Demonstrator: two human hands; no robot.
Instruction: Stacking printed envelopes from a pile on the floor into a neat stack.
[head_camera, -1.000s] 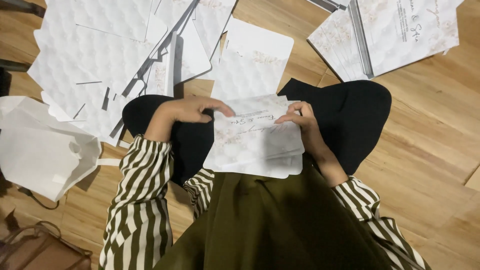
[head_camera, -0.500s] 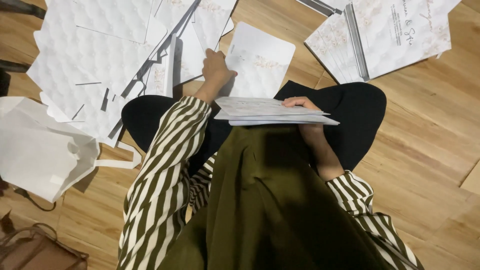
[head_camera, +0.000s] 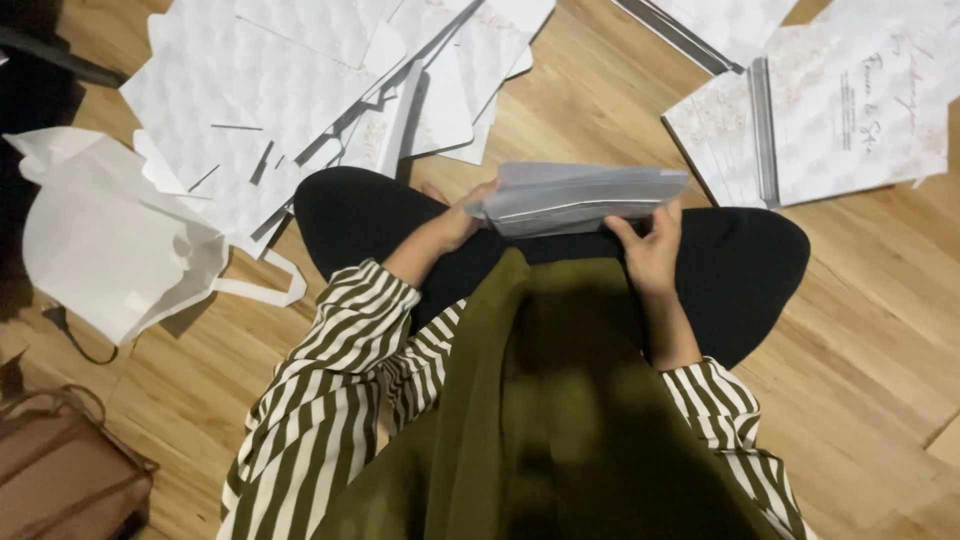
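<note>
I sit cross-legged on a wooden floor in black trousers, an olive top and striped sleeves. A stack of white cards (head_camera: 575, 198) rests over my lap, seen nearly edge-on. My left hand (head_camera: 462, 218) grips the stack's left end. My right hand (head_camera: 650, 250) holds its right end from below, thumb on the edge. Both hands close on the same stack.
A heap of white patterned cards (head_camera: 300, 90) lies on the floor ahead at the left. More printed cards (head_camera: 830, 120) are stacked at the upper right. A white fabric bag (head_camera: 120, 245) with a handle lies at my left, a brown bag (head_camera: 60, 470) at the lower left.
My left hand has come back from the card pile ahead and now grips the left end of the stack in my lap. The right hand kept its hold.
</note>
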